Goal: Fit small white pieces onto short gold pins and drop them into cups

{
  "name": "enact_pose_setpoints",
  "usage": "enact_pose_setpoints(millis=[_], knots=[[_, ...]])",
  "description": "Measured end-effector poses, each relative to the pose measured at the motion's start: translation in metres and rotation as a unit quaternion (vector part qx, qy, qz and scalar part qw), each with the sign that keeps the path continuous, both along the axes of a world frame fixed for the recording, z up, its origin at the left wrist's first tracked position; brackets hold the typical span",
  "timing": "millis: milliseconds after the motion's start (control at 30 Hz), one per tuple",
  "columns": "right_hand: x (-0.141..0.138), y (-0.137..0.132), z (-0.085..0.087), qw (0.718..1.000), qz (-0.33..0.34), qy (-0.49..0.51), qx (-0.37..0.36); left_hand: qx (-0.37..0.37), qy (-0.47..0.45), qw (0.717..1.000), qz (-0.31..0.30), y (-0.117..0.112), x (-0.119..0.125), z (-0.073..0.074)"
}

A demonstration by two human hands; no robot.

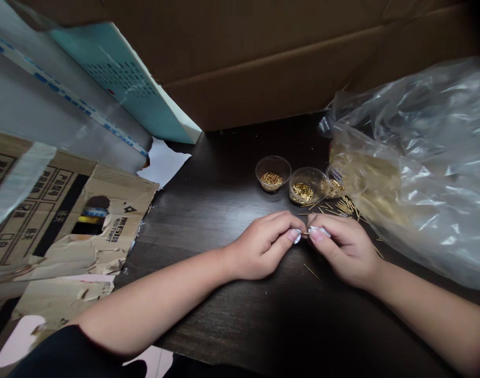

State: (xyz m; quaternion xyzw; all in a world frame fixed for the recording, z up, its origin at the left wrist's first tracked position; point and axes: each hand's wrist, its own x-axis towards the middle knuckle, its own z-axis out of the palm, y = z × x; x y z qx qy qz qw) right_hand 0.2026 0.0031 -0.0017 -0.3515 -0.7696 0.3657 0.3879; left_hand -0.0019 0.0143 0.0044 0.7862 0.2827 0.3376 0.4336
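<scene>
My left hand and my right hand meet above the dark table, each closed in a pinch. Between the fingertips runs a thin brass pin, one end in each hand. White wrapping, perhaps tape or tissue, shows at the thumbs and forefingers of both hands. Just below lies a loose brass pin on the table. Beyond my hands stand a clear plastic cup and a second clear cup, both holding short brass pieces. Longer brass pins are scattered behind my right hand.
A large clear plastic bag covers the right side, beside a third cup. A cardboard box rises at the back. On the left are a torn carton, a plastic-wrapped roll and a light blue box.
</scene>
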Motion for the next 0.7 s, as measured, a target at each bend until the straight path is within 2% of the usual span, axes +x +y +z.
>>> enact_pose_setpoints(millis=[500,700], knots=[[0.0017,0.0022,0.0011,1.0,-0.001,-0.003,-0.005,0.013,0.005,0.999,0.032,-0.0004,-0.0023,0.0029],[-0.0003,0.0016,0.0013,1.0,-0.001,-0.006,-0.006,0.025,0.009,0.999,0.025,-0.0001,-0.002,0.002]])
